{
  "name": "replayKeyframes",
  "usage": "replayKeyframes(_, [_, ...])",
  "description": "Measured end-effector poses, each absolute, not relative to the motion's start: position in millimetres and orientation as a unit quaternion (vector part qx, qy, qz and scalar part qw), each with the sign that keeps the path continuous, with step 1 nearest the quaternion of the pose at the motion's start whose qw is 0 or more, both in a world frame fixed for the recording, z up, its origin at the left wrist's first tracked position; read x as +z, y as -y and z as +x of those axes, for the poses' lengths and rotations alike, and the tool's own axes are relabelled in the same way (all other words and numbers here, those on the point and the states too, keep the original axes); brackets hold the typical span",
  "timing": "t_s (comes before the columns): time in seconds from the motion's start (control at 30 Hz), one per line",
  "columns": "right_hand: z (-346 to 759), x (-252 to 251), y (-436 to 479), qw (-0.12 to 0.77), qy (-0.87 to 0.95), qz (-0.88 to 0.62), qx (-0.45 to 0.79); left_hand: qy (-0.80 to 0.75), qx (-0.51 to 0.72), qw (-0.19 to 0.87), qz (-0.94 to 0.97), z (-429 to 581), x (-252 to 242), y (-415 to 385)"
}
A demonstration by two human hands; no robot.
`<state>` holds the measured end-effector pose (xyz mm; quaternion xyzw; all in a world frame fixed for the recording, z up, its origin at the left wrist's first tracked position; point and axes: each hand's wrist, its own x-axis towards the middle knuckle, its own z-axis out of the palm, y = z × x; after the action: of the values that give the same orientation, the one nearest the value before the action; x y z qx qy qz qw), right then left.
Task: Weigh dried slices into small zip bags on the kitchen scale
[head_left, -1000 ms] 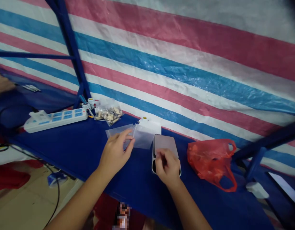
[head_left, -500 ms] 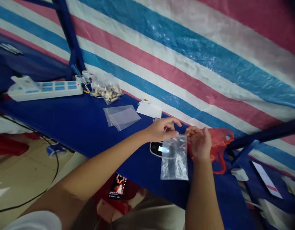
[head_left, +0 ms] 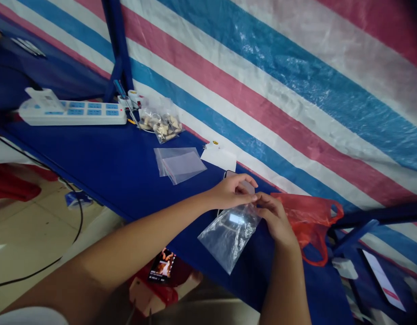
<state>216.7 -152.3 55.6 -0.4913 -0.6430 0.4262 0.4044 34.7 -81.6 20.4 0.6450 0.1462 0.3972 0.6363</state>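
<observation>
A clear plastic zip bag (head_left: 225,243) hangs slantwise in front of me, its lower end toward the table's front edge. My left hand (head_left: 236,190) pinches its top edge between thumb and fingers. At the bag's upper right corner, my right hand (head_left: 273,214) has its fingertips closed on the plastic, close to the left fingertips. Behind the bag lies a small digital scale (head_left: 230,173), mostly covered by my left hand and the bag; its lit display glows through the film. Inside the bag I make out no contents.
More flat clear bags (head_left: 183,163) and a white card (head_left: 219,158) lie left of the scale. A bag of beige pieces (head_left: 164,126) and a power strip (head_left: 72,118) stand farther left. Right are a red plastic bag (head_left: 306,214) and a blue frame bar (head_left: 384,212). Below lies a lit phone (head_left: 162,266).
My right hand has moved in from an open pose beside the bag to its top corner. The bag has swung from upright to slanting, its lower end going left.
</observation>
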Motion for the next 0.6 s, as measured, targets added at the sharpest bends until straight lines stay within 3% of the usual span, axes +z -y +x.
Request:
replayKeyframes(0.13, [219,51,154,0.417,0.633,-0.498,0.422,-0.168,0.381,0.668,0.617,30,26,79])
replayKeyframes(0.33, [222,48,152,0.535,0.588,-0.452,0.405,-0.195,0.304,0.789,0.497,29,32,76])
replayKeyframes(0.6, [207,50,155,0.536,0.565,-0.449,0.438,-0.027,0.157,0.890,0.428,36,26,85])
